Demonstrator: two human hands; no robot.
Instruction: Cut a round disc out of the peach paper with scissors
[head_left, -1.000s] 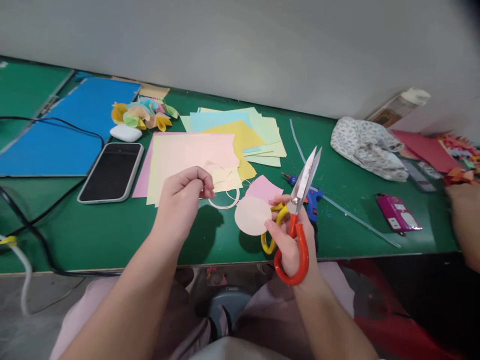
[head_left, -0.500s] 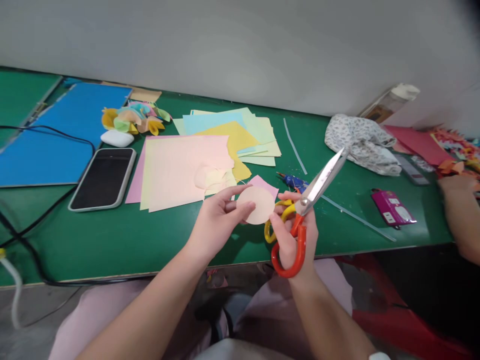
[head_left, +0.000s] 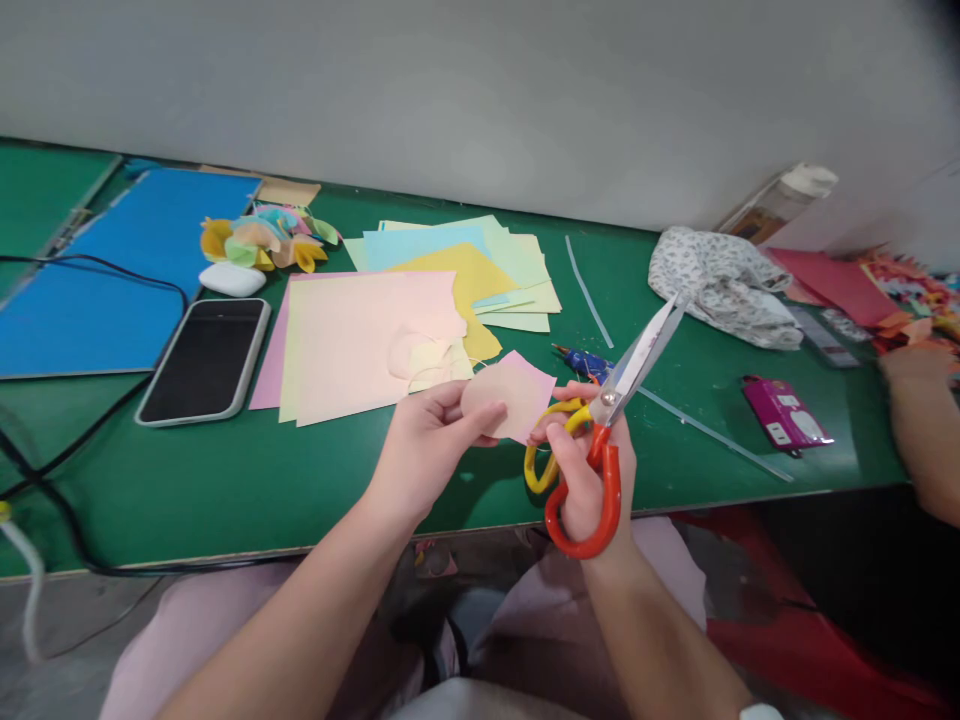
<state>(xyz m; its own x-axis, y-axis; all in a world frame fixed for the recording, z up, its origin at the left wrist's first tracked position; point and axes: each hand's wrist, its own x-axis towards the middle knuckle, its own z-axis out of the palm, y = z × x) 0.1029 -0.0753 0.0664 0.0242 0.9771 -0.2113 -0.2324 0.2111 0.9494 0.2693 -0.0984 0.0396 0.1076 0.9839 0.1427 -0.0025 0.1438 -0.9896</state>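
My left hand [head_left: 424,435] pinches a pale peach paper circle [head_left: 484,392] between thumb and fingers. Behind the circle lies a pink paper piece [head_left: 529,390], jutting out to its right. Scissors [head_left: 636,362] with one yellow and one red handle rest in my right hand [head_left: 585,470], their blades pointing up and away to the right. Fingers of the right hand reach the pink piece's lower right edge through the handle area; their exact contact is partly hidden.
Colored paper sheets [head_left: 360,340] lie ahead, beside a blue glue gun [head_left: 585,362] and translucent sticks [head_left: 589,292]. A phone [head_left: 206,360], white case [head_left: 232,279] and paper flowers [head_left: 262,237] sit left. At right are a purple packet [head_left: 786,415], patterned cloth [head_left: 712,285] and another person's arm [head_left: 922,420].
The circle has shifted left, and more of the pink piece shows to its right. My right thumb has moved slightly, and the scissors' handles have tilted a little.
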